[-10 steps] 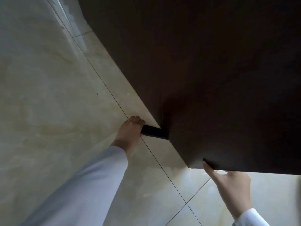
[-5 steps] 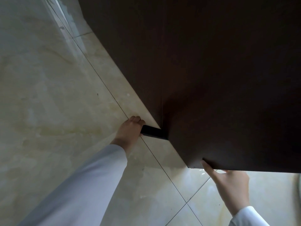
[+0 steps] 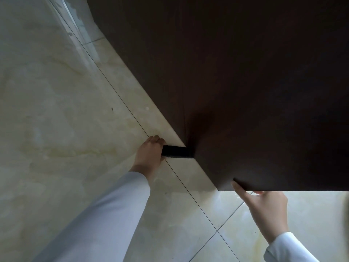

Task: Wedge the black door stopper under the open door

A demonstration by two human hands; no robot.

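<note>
A dark brown door [image 3: 236, 82] fills the upper right of the head view, its bottom edge running diagonally over the tiled floor. The black door stopper [image 3: 176, 151] lies on the floor with its far end under the door's bottom edge. My left hand [image 3: 150, 155] grips the stopper's near end, fingers curled around it. My right hand [image 3: 264, 208] holds the door's free edge near the bottom corner, thumb against the near face and fingers hidden behind the door.
Glossy beige floor tiles [image 3: 66, 120] with dark grout lines spread to the left and below. A bright reflection streaks the floor at the upper left. Both my arms wear white sleeves.
Hardly anything has shifted: my left hand still holds the stopper at the door's bottom edge, and my right hand stays on the door's edge.
</note>
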